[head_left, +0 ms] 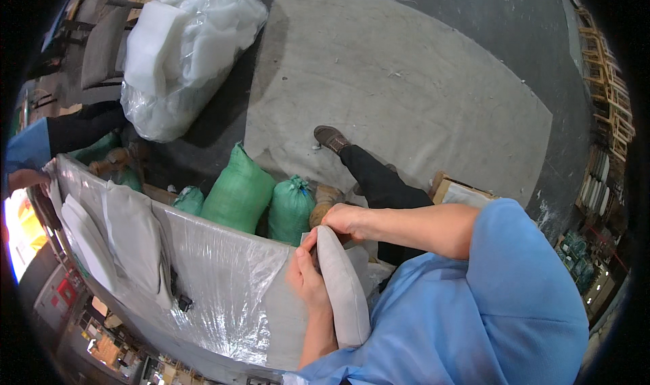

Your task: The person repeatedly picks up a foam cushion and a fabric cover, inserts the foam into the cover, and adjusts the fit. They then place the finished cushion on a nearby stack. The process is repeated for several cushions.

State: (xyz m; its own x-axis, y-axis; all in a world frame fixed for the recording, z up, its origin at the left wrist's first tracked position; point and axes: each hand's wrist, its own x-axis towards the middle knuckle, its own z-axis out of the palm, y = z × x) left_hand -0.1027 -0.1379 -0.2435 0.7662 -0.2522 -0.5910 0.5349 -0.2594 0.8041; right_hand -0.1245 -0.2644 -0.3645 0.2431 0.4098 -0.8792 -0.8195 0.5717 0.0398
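A light grey padded cushion stands on edge against my body, its narrow end pointing away from me. My left hand lies along the cushion's left side, thumb and fingers closed on the edge near the far end. At that same end my right hand is closed, knuckles up, next to the left fingertips. It seems to grip the cushion's corner, but its fingertips are mostly hidden. Beneath my left forearm is a table covered in clear plastic film.
Grey fabric and a white pad lie at the table's left. Green sacks stand beyond its edge. Farther off are a plastic bag of white foam and a floor sheet. Another person's hand rests at the far left corner.
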